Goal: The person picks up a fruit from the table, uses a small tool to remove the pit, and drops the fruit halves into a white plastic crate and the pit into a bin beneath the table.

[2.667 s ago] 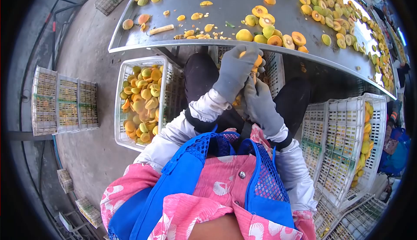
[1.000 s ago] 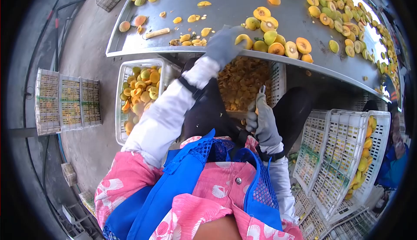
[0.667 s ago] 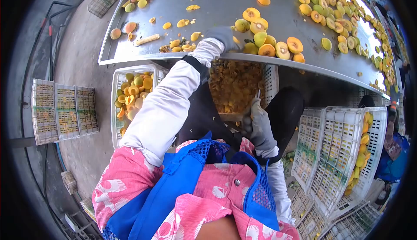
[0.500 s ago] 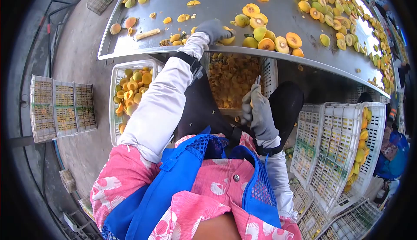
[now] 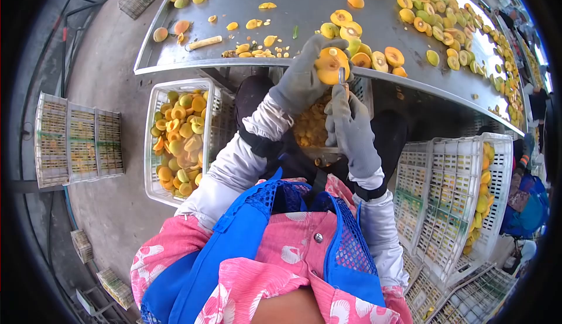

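Note:
My left hand, in a grey glove, is closed round the edge of a halved orange fruit, its cut face up. My right hand, also gloved, grips a small metal tool whose tip touches the lower right of the cut face. Both hands are at the front edge of the metal table. Just beyond them lies a cluster of halved fruits. Below the hands, partly hidden by them, a crate holds orange scraps.
A white crate of halved fruit stands at the left. Stacked crates are at the right, near a person in blue. A handled tool, seeds and scraps lie on the table, with a large fruit pile at the far right.
My left hand has come right and down from the table with a fruit half. My right hand has risen, bringing the tool to the fruit. More of the left crate now shows.

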The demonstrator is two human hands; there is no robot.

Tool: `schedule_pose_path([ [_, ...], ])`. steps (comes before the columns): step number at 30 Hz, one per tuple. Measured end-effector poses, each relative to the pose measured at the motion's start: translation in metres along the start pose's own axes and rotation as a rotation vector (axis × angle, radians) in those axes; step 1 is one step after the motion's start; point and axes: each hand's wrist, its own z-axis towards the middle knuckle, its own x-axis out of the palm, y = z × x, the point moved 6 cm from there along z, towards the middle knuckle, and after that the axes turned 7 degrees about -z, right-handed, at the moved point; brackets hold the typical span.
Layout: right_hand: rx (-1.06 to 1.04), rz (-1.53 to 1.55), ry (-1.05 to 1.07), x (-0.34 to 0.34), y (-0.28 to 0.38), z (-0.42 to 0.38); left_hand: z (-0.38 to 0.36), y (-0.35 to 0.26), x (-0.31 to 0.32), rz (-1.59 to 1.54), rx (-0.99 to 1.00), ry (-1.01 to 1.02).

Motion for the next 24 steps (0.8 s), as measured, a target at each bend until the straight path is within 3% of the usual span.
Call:
schedule_pose_path([
  [1, 0.0, -0.002, -0.003, -0.001, 0.002, 0.0, -0.001, -0.004, 0.005, -0.003, 0.001, 0.0],
  [3, 0.009, 0.018, -0.026, -0.003, 0.003, -0.002, -0.006, 0.011, 0.015, -0.594, -0.409, -0.102],
  [6, -0.08, -0.089, -0.082, -0.004, -0.004, 0.0, -0.007, -0.006, 0.024, -0.834, -0.475, -0.172],
  [10, -0.083, -0.113, -0.11, 0.001, -0.01, 0.0, -0.005, -0.017, 0.025, -0.732, -0.399, -0.213],
  [12, -0.418, -0.265, -0.28, 0.002, -0.004, -0.001, -0.006, -0.023, 0.023, -0.607, -0.381, -0.319],
  [15, -0.472, -0.246, -0.309, 0.005, -0.003, -0.004, -0.007, -0.025, 0.027, -0.757, -0.377, -0.462],
  [19, -0.438, -0.277, -0.264, 0.003, -0.004, -0.004, -0.005, -0.025, 0.025, -0.676, -0.421, -0.507],
  [21, -0.577, -0.293, -0.235, 0.006, 0.002, -0.007, -0.003, -0.027, 0.023, -0.512, -0.426, -0.426],
  [22, -0.575, -0.297, -0.237, 0.005, 0.008, -0.012, -0.003, -0.029, 0.025, -0.517, -0.427, -0.425],
  [24, -0.012, -0.025, -0.017, 0.009, -0.005, -0.015, -0.005, -0.03, 0.026, -0.61, -0.503, -0.479],
])
